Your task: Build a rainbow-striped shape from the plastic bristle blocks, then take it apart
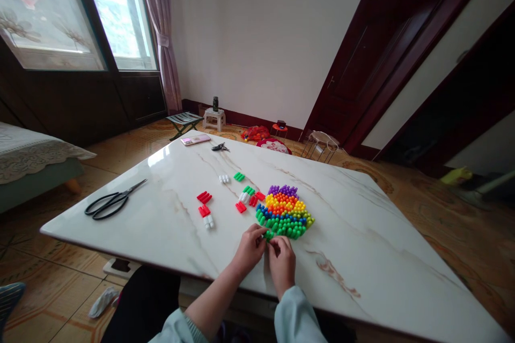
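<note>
Between the fingertips of my left hand (250, 247) and my right hand (282, 260) is a small green piece (269, 235); both hands pinch it near the table's front edge. Just beyond them lies a cluster of small pieces in bands: purple (282, 190), orange and yellow (285, 204), blue, and green (281, 224) nearest me. Left of the cluster are small groups of red pieces (204, 196), white pieces (208, 221) and green pieces (238, 177).
Black-handled scissors (110, 203) lie at the left of the marble-patterned table (362, 236). A pink phone (195, 140) and keys (220, 147) are at its far end. Beyond are a white stool (214, 119), a folding stool (184, 120) and a wire-frame chair (322, 144).
</note>
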`<state>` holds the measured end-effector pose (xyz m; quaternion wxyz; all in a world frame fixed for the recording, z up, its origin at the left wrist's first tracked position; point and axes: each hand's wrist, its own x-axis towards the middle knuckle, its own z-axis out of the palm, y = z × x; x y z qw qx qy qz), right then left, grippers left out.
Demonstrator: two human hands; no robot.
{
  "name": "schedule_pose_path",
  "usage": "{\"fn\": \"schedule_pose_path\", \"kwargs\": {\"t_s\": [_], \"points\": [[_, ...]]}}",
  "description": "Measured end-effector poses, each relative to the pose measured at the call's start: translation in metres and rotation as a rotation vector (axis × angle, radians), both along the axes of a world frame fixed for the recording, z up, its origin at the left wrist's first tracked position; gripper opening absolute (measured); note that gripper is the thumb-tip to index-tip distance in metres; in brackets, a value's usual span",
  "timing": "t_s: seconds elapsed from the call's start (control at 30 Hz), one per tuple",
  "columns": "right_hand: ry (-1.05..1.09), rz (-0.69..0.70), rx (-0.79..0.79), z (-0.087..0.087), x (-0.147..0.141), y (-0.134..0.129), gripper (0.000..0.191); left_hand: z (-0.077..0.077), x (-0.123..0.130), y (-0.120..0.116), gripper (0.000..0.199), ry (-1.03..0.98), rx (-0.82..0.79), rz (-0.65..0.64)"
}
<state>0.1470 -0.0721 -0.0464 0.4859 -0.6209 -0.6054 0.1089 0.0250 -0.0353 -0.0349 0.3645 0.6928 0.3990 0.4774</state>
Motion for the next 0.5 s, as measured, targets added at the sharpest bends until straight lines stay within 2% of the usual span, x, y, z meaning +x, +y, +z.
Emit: {"fn": "schedule_pose_path", "kwargs": {"t_s": [0.13,0.23,0.33,0.5], "points": [[-0.02,0.012,-0.004,0.0,-0.002,-0.001,0.012,-0.006,0.002,0.002,0.034,-0.023,-0.008,0.095],[-0.04,0.042,0.002,0.002,-0.003,-0.002,0.015,-0.007,0.002,0.003,0.025,-0.034,0.002,0.194],[-0.07,0.076,-0.009,0.003,-0.004,-0.003,0.018,-0.003,0.001,0.001,0.019,0.002,0.026,0.18],[-0.108,0.06,-0.028,0.001,-0.003,-0.002,0.025,0.005,-0.002,-0.003,0.031,0.022,0.02,0.108]]}}
